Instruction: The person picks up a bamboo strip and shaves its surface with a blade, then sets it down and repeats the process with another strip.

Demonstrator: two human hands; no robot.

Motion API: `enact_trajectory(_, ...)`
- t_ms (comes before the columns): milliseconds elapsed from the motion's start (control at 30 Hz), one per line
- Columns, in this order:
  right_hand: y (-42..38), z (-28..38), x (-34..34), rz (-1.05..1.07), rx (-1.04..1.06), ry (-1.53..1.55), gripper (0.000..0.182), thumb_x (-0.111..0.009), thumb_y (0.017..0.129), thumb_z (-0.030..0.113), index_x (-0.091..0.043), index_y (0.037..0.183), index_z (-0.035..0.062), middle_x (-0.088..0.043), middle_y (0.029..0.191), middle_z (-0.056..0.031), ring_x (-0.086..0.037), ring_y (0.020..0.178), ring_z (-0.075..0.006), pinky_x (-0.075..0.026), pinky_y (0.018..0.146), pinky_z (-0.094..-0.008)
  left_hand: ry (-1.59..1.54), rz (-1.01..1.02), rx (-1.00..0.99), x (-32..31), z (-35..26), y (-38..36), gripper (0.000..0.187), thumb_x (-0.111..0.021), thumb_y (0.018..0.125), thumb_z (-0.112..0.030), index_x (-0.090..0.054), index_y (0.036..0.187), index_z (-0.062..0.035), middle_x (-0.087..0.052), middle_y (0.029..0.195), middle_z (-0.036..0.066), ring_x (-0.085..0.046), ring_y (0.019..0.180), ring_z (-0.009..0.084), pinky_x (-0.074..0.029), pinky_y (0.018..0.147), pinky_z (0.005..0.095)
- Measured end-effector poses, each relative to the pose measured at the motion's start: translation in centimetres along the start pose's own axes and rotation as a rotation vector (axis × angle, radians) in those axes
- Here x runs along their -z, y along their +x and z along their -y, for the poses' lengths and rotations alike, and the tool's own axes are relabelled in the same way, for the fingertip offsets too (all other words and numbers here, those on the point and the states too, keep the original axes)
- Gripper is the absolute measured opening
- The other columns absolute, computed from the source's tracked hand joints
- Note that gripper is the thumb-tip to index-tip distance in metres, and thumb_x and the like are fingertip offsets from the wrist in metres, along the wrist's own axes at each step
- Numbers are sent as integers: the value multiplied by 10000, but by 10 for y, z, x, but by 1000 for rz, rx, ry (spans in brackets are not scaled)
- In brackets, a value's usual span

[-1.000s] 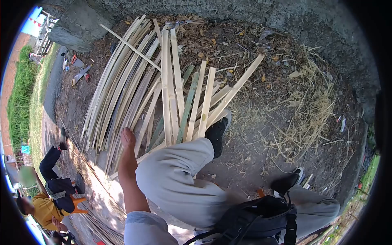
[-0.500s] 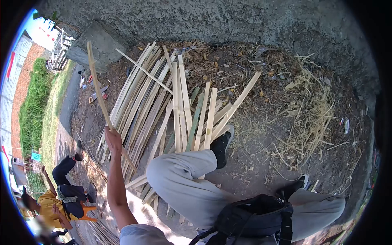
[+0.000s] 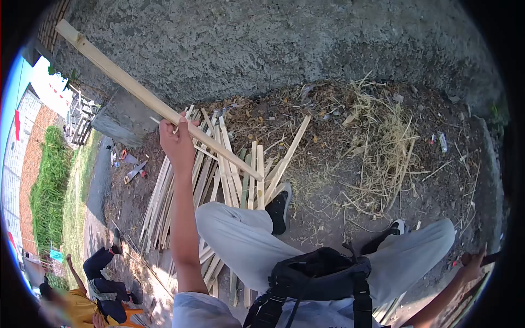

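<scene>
My left hand [image 3: 178, 143] grips a long, flat bamboo strip [image 3: 131, 86] near its middle. The strip slants from the upper left down to the right, above the other strips. At the far right edge my right hand [image 3: 473, 263] is closed around a dark object [image 3: 490, 258], too unclear to name. Beneath and beyond the held strip lies a pile of long pale strips [image 3: 158, 202]. Shorter strips [image 3: 260, 180] fan out beside my left foot [image 3: 279, 210].
A rough wall [image 3: 284, 49] runs along the top. Fibrous shavings [image 3: 383, 164] cover the ground at the right. A saw [image 3: 134, 172] lies at the left. A person in a yellow shirt [image 3: 85, 307] sits at the lower left on an orange chair [image 3: 134, 316].
My left hand has risen and moved right with the strip, which is now tilted more across the view. My right hand has come into view at the right edge. The camera view has shifted.
</scene>
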State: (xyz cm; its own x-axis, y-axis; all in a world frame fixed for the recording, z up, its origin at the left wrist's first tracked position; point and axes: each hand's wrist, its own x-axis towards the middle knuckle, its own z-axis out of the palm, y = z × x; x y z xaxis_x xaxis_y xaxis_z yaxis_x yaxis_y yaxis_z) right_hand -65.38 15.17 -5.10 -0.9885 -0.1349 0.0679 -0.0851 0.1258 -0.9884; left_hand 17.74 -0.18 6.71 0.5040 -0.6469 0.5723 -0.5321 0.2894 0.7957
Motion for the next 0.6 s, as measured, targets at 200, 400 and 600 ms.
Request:
enact_trajectory(200,-131,102,-105,586,-17,469,201,-718,897,203,-602,844,49,-456,652,42,-388,517,-29,-364,500,-222,-252,151,115,-116,-48,-42,313,-533,987,-60,-388,1253,15,-636,1103,192,-704,924,249,-568,690,286)
enact_trajectory(400,-248,78,-198,987,-302,299,203,-741,855,184,-589,818,54,-527,691,6,-435,497,-62,-408,489,-242,-246,306,203,-168,-35,-100,406,-632,935,-35,-402,1266,18,-639,1065,161,-681,991,233,-541,731,258)
enact_trajectory(600,-283,20,-235,1086,-485,169,198,-729,834,150,-592,783,15,-553,698,-30,-478,514,-95,-455,498,-285,-356,451,318,-193,-10,-127,596,-644,871,89,-338,1376,9,-592,1093,163,-634,1043,233,-531,961,336)
